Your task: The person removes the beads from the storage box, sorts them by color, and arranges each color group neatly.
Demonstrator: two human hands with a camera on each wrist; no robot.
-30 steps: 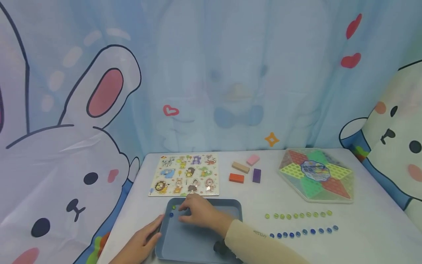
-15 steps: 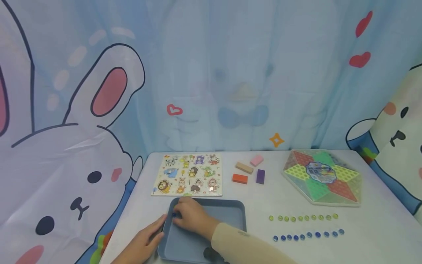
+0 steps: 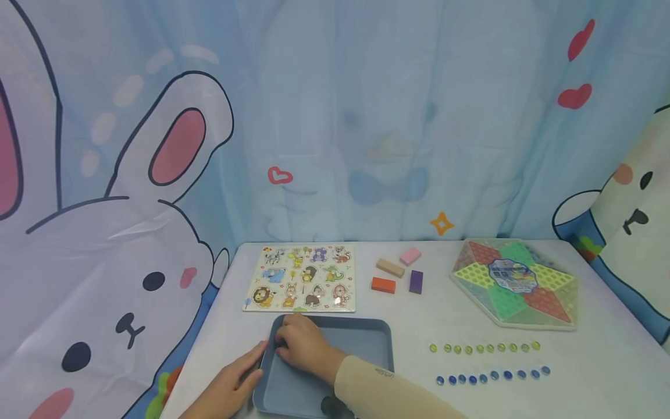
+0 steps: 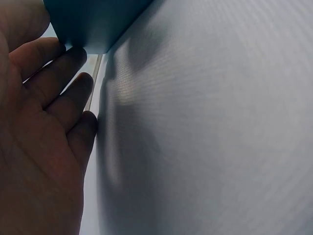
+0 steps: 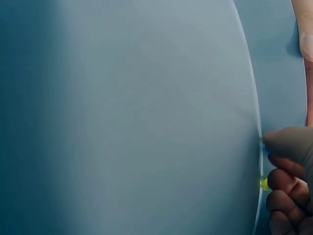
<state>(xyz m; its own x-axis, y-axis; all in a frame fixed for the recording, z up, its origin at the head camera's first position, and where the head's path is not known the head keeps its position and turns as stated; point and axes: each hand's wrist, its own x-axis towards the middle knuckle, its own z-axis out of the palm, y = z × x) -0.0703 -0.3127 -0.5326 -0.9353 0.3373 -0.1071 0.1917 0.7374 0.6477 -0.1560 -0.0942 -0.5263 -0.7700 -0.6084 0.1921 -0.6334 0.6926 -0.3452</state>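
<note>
A shallow blue-grey tray [image 3: 340, 323] lies at the table's near side. My right hand [image 3: 303, 343] reaches down into its far left corner, thumb and forefinger closed at a small blue glass marble [image 5: 267, 149]. Beside it in the right wrist view, a yellow-green marble [image 5: 265, 184] sits by my other curled fingers. Both marbles are hidden under the hand in the head view. My left hand [image 3: 230, 381] rests at the tray's left side, fingers extended; in the left wrist view its fingertips [image 4: 77, 55] are right at the tray's outer wall.
Right of the tray lie a row of yellow-green marbles [image 3: 469, 350] and a row of blue marbles [image 3: 473, 380]. Behind stand an animal puzzle board [image 3: 300, 279], several coloured blocks [image 3: 384, 285] and a hexagonal Chinese checkers box [image 3: 515, 285]. A patterned curtain [image 3: 387, 116] hangs behind the table.
My right hand has come down and left from above the tray onto the two marbles, which showed uncovered a second ago. The left hand stays at the tray's side; the head view has shifted slightly.
</note>
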